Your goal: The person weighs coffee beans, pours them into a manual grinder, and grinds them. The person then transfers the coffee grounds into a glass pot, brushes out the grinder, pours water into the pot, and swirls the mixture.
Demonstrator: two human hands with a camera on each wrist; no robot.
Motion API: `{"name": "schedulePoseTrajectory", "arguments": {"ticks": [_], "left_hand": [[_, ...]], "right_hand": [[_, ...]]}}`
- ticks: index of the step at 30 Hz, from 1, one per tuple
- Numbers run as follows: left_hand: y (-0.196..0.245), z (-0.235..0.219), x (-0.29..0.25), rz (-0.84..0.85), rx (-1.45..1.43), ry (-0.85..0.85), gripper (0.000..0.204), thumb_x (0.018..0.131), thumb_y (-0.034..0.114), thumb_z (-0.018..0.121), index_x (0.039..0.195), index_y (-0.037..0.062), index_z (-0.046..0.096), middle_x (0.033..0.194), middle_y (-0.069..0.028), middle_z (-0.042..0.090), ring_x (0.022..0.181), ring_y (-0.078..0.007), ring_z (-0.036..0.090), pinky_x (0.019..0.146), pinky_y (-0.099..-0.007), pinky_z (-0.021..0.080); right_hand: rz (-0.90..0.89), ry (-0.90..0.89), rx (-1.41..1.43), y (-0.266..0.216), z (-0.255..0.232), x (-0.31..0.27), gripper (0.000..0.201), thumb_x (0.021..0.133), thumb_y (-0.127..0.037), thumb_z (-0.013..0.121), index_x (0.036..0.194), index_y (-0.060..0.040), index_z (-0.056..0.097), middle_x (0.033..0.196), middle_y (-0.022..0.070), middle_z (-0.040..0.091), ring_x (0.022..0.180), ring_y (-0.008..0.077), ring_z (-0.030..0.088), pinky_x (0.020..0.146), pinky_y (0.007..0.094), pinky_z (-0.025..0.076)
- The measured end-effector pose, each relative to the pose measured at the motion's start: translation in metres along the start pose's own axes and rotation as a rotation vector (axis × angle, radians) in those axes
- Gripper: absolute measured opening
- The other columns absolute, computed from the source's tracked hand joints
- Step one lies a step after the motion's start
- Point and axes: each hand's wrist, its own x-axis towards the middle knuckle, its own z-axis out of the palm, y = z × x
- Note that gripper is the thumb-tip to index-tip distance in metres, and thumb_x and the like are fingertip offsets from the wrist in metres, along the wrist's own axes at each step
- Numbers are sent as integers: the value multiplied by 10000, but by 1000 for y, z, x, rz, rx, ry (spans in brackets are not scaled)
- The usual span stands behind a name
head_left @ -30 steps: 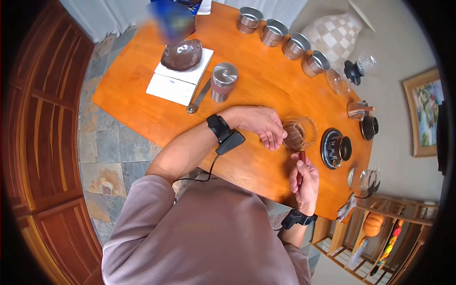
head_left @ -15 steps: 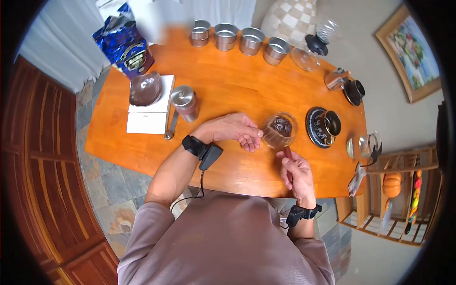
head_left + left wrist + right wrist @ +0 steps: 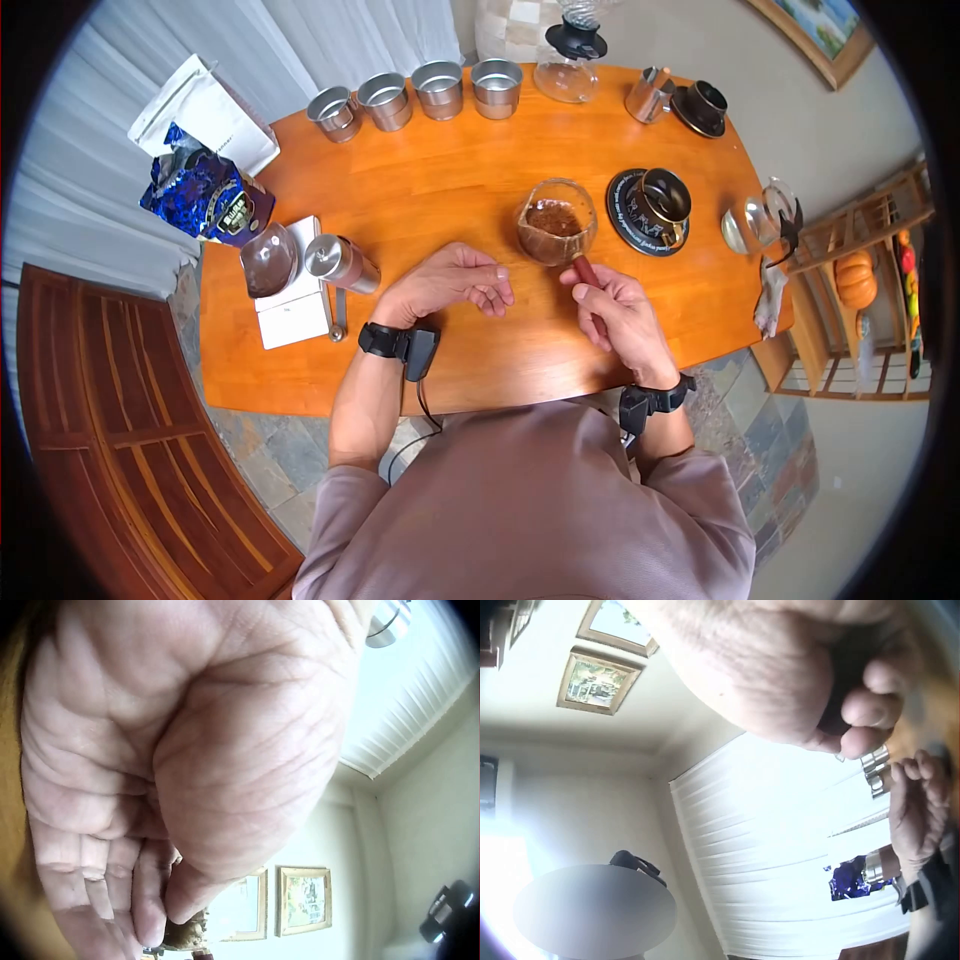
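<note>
A clear glass pitcher [image 3: 556,248] with brown, ground-looking contents [image 3: 550,217] stands out in front of the body in the head view. Its reddish wooden handle [image 3: 587,271] is gripped by my right hand [image 3: 622,318], with the thumb along the top. My left hand [image 3: 452,285] is just left of the pitcher, its fingers loosely bent and holding nothing. In the left wrist view the palm [image 3: 112,735] and relaxed fingers fill most of the picture. The right wrist view shows curled fingers [image 3: 870,712]; the handle is hidden there.
Right of the pitcher, a black cup [image 3: 665,195] sits on its saucer [image 3: 628,212]. Several metal canisters [image 3: 438,92] line the back. To the left are a grinder [image 3: 345,265], a white scale [image 3: 293,318], a brown dish [image 3: 270,262] and a blue bag [image 3: 215,200]. A glass server [image 3: 567,80] stands behind.
The head view has swung, bringing the left side of the table further in. My left fingertips now sit slightly farther from the pitcher. The brown contents look shifted inside; the right grip is unchanged.
</note>
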Motion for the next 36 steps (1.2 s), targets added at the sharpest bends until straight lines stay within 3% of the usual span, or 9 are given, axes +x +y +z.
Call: {"name": "schedulePoseTrajectory", "arguments": {"ticks": [6, 9, 12, 18, 27, 30, 36], "left_hand": [[2, -3, 1, 10, -6, -15, 332, 1009, 263, 632, 932, -50, 713, 854, -138, 734, 745, -196, 713, 704, -283, 572], [2, 0, 1, 4, -20, -2, 327, 1008, 257, 634, 938, -53, 715, 851, -137, 734, 744, -197, 713, 712, -285, 574], [4, -2, -1, 7, -32, -1, 308, 1000, 240, 647, 935, -53, 715, 867, -143, 735, 742, -203, 709, 720, -303, 578], [5, 0, 1, -7, -13, -10, 304, 1007, 229, 636, 938, -57, 714, 866, -139, 734, 748, -205, 711, 726, -300, 574], [6, 0, 1, -6, -19, -5, 299, 1005, 229, 638, 958, -58, 708, 875, -140, 732, 758, -206, 712, 722, -304, 575], [4, 1, -1, -4, -25, 17, 298, 1006, 229, 636, 954, -55, 710, 866, -137, 731, 759, -204, 712, 720, -302, 574], [5, -2, 1, -2, -41, -23, 301, 1006, 231, 638, 952, -55, 714, 863, -140, 732, 756, -200, 713, 719, -297, 574]], "right_hand": [[96, -59, 58, 17, -4, 0, 200, 1006, -139, 560, 1140, 6, 589, 565, -12, 508, 437, 54, 400, 417, 217, 295], [-49, -54, 129, 21, -4, 13, 188, 993, -125, 569, 1121, 8, 603, 591, -3, 520, 486, 56, 443, 460, 205, 333], [-35, -4, 103, 30, -4, 11, 184, 989, -123, 577, 1114, 9, 603, 622, -6, 534, 516, 63, 463, 469, 209, 330], [11, -150, 86, 41, -7, 12, 154, 1014, -151, 580, 1123, -45, 606, 663, -26, 536, 574, 59, 462, 531, 212, 329], [-106, -158, 111, 51, -2, 15, 165, 1010, -112, 571, 1134, -4, 574, 685, -1, 513, 600, 81, 455, 605, 235, 382], [-100, -95, 206, 59, -3, 15, 160, 1006, -101, 566, 1134, -5, 566, 688, -1, 509, 599, 81, 451, 616, 233, 383], [-59, -108, 105, 56, 1, 12, 165, 1004, -86, 554, 1148, -6, 556, 684, -1, 504, 602, 75, 450, 574, 220, 362]]}}
